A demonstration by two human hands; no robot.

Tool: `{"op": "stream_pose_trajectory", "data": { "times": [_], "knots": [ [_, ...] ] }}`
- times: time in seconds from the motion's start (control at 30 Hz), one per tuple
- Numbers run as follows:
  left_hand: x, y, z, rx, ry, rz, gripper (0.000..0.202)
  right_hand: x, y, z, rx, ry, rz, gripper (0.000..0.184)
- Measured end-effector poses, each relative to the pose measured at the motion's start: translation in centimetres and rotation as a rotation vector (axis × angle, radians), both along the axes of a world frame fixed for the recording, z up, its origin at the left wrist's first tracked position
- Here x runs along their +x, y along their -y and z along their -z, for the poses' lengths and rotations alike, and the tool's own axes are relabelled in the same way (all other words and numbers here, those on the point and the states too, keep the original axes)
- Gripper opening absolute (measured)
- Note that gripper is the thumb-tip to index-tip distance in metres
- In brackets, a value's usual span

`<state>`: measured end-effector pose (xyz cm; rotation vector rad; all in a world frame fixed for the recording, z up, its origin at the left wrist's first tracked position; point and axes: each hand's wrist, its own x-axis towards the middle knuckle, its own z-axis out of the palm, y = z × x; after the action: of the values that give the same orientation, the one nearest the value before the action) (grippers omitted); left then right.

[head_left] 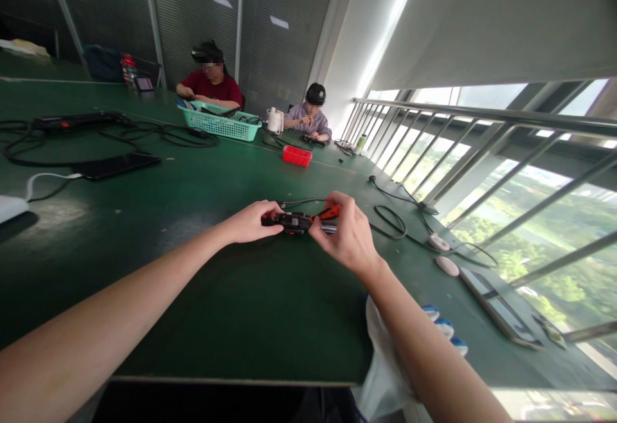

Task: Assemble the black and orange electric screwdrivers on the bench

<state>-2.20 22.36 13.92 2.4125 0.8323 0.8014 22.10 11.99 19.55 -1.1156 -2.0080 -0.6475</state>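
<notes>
A long black device (295, 222) with a silvery part towards its right end lies on the green table in front of me. My left hand (258, 220) is closed on its left end, thumb on the near side. Over the right part of the device, my right hand (348, 233) grips a small orange-and-black screwdriver (330, 212). The tool's tip is too small to make out, so I cannot tell whether it touches the device. A thin grey cable runs just behind the device, and part of its right end is hidden by my right fingers.
Cables (393, 222), a pale oval object (447, 266) and a flat panel (501, 307) lie at right by the railing. A red tray (297, 155) and a teal basket (222, 125) stand farther back. A phone (120, 164) lies left. Two people sit across the table.
</notes>
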Motion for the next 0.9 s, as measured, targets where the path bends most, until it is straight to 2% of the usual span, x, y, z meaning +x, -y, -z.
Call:
{"op": "stream_pose_trajectory", "data": {
  "times": [0.13, 0.37, 0.73, 0.9],
  "knots": [
    [0.0, 0.1, -0.2, 0.006, -0.01, 0.009, 0.032, 0.1, -0.1, 0.0, -0.009, 0.011, 0.042, 0.027],
    [0.0, 0.2, -0.2, -0.002, -0.02, 0.006, 0.034, 0.9, -0.5, 0.4, 0.124, -0.174, 0.125, 0.019],
    [0.0, 0.0, 0.1, -0.014, 0.001, -0.01, 0.034, 0.4, -1.2, 1.4, -0.005, -0.21, 0.121, 0.023],
    [0.0, 0.0, 0.0, -0.003, 0.0, 0.0, 0.033, 0.0, -1.0, 1.0, -0.031, -0.232, 0.087, 0.032]
  ]
}}
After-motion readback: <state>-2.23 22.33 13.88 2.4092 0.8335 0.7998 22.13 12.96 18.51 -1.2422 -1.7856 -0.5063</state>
